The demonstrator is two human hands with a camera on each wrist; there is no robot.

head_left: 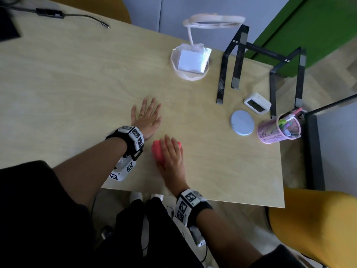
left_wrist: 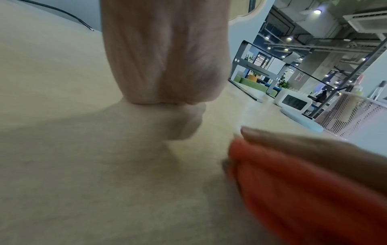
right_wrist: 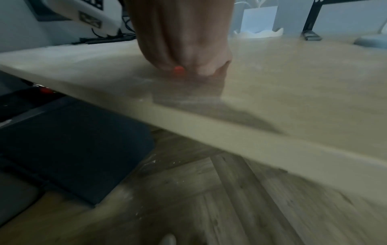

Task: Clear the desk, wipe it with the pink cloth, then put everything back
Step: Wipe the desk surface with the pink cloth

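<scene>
Right hand [head_left: 171, 154] nearest, lying flat on the pink cloth [head_left: 158, 151], fingers straight and together, pressing the cloth onto the surface [head_left: 77, 78] near its front edge. Cloth bunched under the palm; in the right wrist view only a small red bit of it [right_wrist: 178, 69] shows below the hand [right_wrist: 184, 41]. Left hand [head_left: 146, 118] just beside and behind the cloth, palm down, fingers spread flat on the surface, holding nothing; one ring on it.

Nothing lies between the two hands. Other things sit at the far right, well apart from the cloth: one white lamp [head_left: 193, 55] with a ring head and a round base carrying a white box, one black metal stand [head_left: 258, 60], one white clock [head_left: 257, 103] between the stand's legs, one pale blue round disc [head_left: 242, 122] just in front of the clock, one pink mesh cup [head_left: 274, 130] with several pens, beside the disc at the right edge. One black cable with an adapter [head_left: 50, 12] at the far left corner. Yellow chair [head_left: 316, 225] off the front right corner.
</scene>
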